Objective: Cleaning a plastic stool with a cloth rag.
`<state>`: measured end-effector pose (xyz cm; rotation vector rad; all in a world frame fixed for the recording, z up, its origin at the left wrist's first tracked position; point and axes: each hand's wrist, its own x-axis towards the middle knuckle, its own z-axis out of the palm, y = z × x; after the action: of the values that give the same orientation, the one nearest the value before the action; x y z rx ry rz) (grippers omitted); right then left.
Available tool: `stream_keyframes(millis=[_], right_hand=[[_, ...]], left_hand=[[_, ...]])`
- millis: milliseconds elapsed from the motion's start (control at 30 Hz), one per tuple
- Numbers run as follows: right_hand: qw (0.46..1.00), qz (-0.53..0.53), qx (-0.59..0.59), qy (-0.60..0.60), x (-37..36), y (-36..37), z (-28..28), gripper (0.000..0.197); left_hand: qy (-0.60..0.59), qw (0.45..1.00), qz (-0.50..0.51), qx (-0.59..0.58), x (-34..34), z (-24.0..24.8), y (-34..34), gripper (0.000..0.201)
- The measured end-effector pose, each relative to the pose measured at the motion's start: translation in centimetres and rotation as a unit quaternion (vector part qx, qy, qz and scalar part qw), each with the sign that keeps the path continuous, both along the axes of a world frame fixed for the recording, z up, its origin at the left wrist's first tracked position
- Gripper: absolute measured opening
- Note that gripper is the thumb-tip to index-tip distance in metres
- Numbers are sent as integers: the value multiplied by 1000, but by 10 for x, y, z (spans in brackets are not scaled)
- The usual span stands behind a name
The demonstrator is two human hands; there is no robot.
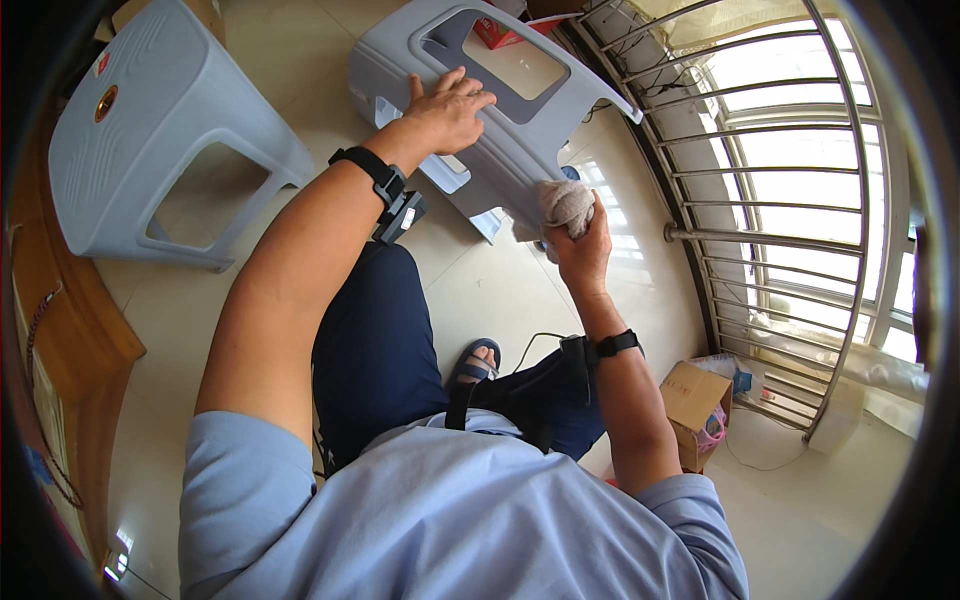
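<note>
In front of me a grey plastic stool (505, 160) lies tipped on its side, its side opening facing up. My left hand (447, 112) rests on the stool's upper surface beside that opening, fingers spread. A bunched, light grey cloth (566, 207) is gripped in my right hand (585, 245) and lies against one leg of the stool. Part of the cloth hangs down past the leg, and the fingers under it are partly hidden.
Another grey plastic stool (150, 130) stands upright at the left, near wooden furniture (75, 310). Metal window bars (770, 205) run along the right. A cardboard box (693, 405) sits on the floor by them. A red box (495, 33) lies beyond the tipped stool.
</note>
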<state>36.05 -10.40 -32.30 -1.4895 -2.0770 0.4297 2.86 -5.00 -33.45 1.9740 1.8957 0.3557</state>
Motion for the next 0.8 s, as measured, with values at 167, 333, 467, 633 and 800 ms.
stream_keyframes(millis=[167,333,467,633,800], right_hand=[[997,-27,38,54,-4,16,-1,70],[964,-204,-1,172,25,60,-11,30],[834,-246,-107,483,94,103,9,31],[832,-167,-189,494,115,93,37,40],[860,-57,-256,437,72,81,61,43]], left_hand=[[2,1000,15,-5,5,1,-2,58],[-2,999,28,-20,16,8,-1,59],[11,999,21,-23,19,6,3,59],[26,1000,11,-5,10,-5,0,59],[25,998,24,50,15,-4,-9,64]])
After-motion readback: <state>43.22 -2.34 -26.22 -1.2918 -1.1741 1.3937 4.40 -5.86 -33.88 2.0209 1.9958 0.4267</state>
